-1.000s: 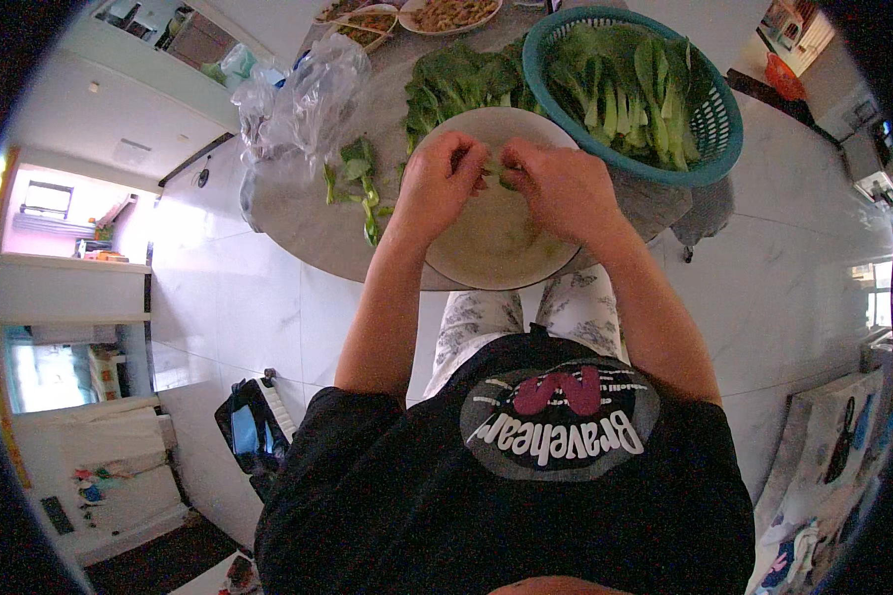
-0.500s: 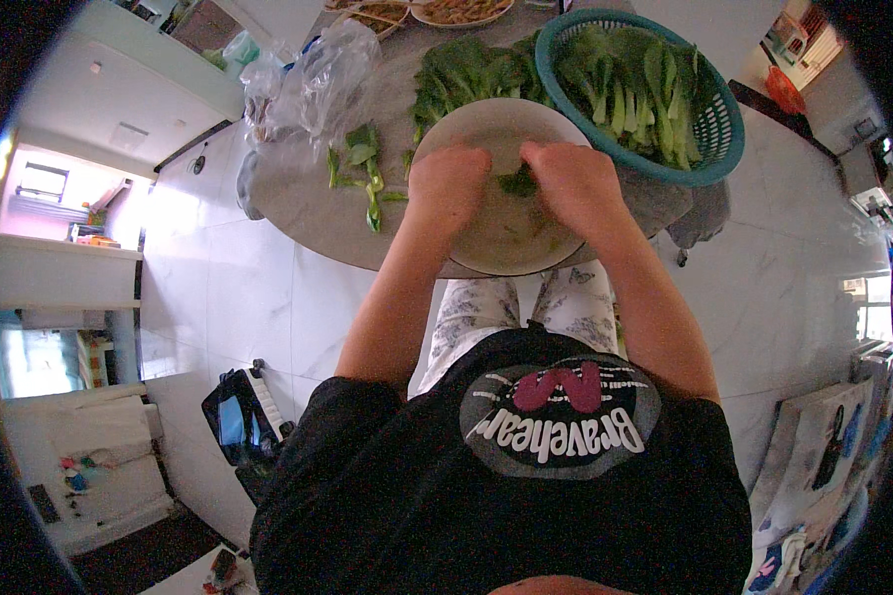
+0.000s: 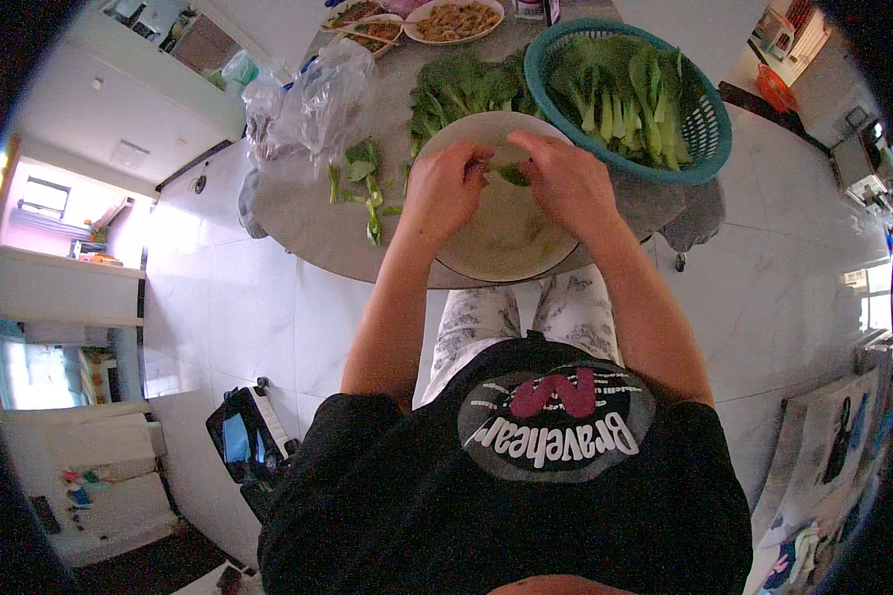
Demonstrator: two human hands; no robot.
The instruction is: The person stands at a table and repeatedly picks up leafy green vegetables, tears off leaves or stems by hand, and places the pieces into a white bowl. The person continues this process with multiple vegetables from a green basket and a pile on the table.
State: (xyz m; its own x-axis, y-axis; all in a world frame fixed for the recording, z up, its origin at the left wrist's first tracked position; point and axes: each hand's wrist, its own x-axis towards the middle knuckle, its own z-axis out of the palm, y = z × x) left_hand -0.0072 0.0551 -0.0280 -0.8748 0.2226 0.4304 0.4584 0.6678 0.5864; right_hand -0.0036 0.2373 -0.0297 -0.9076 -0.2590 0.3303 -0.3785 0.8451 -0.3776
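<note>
Round grey table, near edge toward the person. Teal basket of greens, far right. Pale bowl, centre. Left hand and right hand over the bowl, fingers of both pinched on one green leaf piece between them.

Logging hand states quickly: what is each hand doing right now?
Left hand: closed, pinching the green leaf over the pale bowl.
Right hand: closed on the same green leaf.
</note>
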